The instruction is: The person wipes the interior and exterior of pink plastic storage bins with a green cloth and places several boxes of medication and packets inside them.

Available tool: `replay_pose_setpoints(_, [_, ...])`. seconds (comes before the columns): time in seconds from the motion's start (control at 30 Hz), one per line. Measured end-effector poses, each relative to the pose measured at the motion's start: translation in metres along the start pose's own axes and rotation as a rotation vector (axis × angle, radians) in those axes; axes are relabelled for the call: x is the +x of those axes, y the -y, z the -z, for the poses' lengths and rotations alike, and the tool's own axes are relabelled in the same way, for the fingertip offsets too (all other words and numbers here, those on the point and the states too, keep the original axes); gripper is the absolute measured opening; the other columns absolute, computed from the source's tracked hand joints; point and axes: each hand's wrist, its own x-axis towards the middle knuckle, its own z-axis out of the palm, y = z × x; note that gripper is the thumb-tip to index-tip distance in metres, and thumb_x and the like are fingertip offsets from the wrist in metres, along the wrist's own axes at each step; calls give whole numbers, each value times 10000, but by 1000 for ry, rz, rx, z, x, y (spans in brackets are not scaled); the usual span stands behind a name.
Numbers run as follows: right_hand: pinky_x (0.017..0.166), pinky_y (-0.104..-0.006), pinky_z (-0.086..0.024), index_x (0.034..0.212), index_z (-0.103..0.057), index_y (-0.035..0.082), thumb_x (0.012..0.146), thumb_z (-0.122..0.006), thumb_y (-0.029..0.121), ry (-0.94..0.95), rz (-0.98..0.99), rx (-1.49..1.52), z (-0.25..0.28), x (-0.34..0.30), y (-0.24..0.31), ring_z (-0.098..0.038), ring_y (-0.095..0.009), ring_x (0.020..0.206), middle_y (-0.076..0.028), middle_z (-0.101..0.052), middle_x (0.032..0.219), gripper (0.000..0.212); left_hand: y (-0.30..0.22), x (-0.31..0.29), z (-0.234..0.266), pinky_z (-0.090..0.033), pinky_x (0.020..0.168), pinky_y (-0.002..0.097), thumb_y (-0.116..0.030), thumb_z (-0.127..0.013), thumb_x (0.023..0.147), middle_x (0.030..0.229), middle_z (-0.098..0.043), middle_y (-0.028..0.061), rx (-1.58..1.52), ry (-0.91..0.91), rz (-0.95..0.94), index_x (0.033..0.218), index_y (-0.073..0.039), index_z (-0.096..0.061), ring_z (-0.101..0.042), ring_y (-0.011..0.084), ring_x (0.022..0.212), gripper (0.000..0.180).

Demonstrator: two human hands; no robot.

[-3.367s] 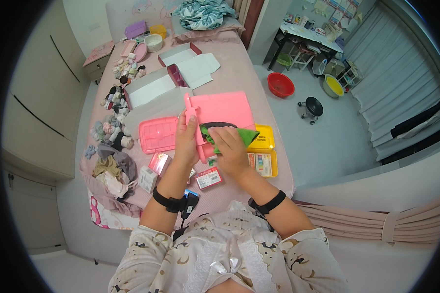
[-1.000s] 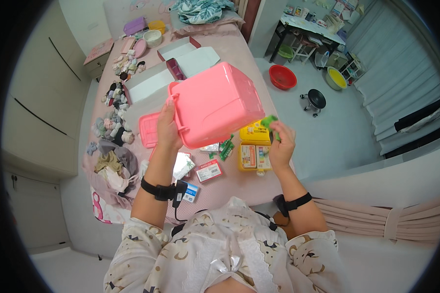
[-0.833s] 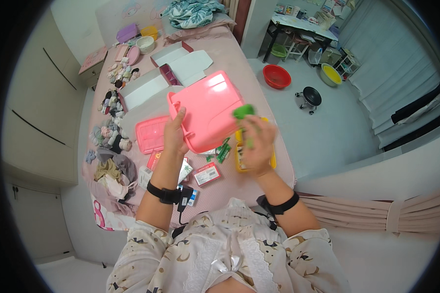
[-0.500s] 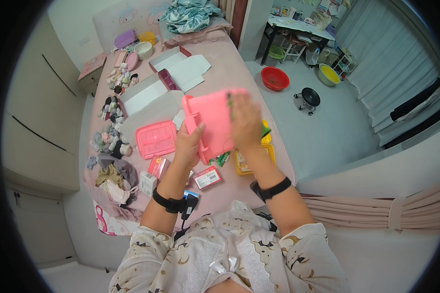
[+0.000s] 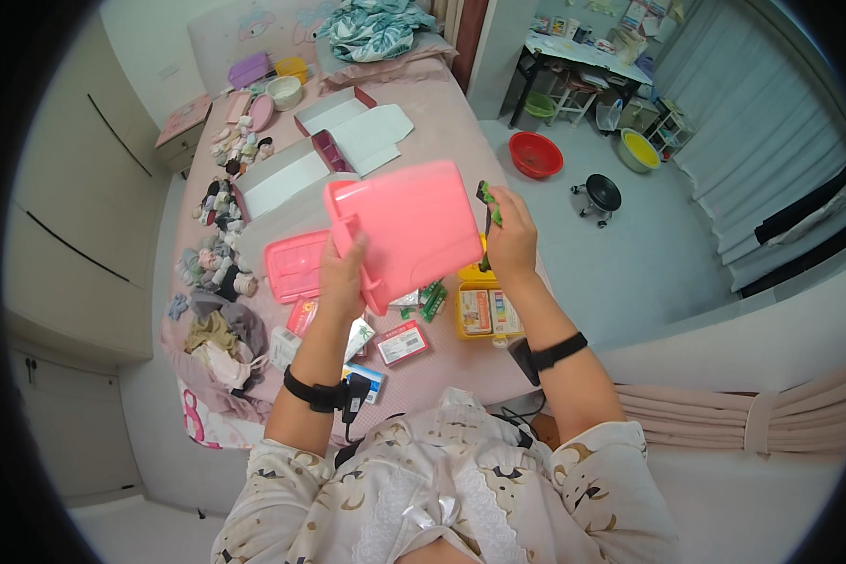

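Note:
My left hand (image 5: 343,274) grips the rim of a pink plastic storage box (image 5: 414,226), which is tilted on its side above the bed with its outer face showing. Just right of the box, my right hand (image 5: 514,240) pinches a narrow green-and-black strip (image 5: 492,202) whose kind I cannot make out. A pink lid (image 5: 291,266) lies on the bed, partly behind my left hand. Below the pink box are green packets (image 5: 432,301), a red-and-white carton (image 5: 403,344) and a white carton (image 5: 358,336). An open yellow case (image 5: 464,324) holding small boxes sits under my right forearm.
Open cardboard boxes (image 5: 287,183) lie farther up the bed (image 5: 442,113). Rolled socks (image 5: 207,263) and a heap of clothes (image 5: 226,343) line its left side. On the floor to the right stand a red basin (image 5: 536,154) and a black stool (image 5: 597,195).
My right hand has come away from the pink box toward the right, carrying the green-and-black strip. The box has turned, showing more of its broad face.

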Motion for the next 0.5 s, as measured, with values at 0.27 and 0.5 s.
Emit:
replay_pose_setpoints(0.27, [993,-414,-423,1205,-541,-14,739,-554,-17,142,391,188,-25,-17,96,-511,-331,1195,-171,-524,1291,466,12,13,-8,-509,867,349,-435,-420,973,1166,-568,124,-365,62,-6,1236,-14,-463,-591,212,1019,498])
replay_pose_setpoints(0.5, [1024,-428,-385,1217,-541,-12,805,-515,52,231,392,13,-18,-42,67,-495,-312,1221,-164,-527,1299,418,20,2,-25,-509,854,330,-427,-398,983,1150,-582,110,-239,126,20,1223,-16,-477,-599,195,988,483])
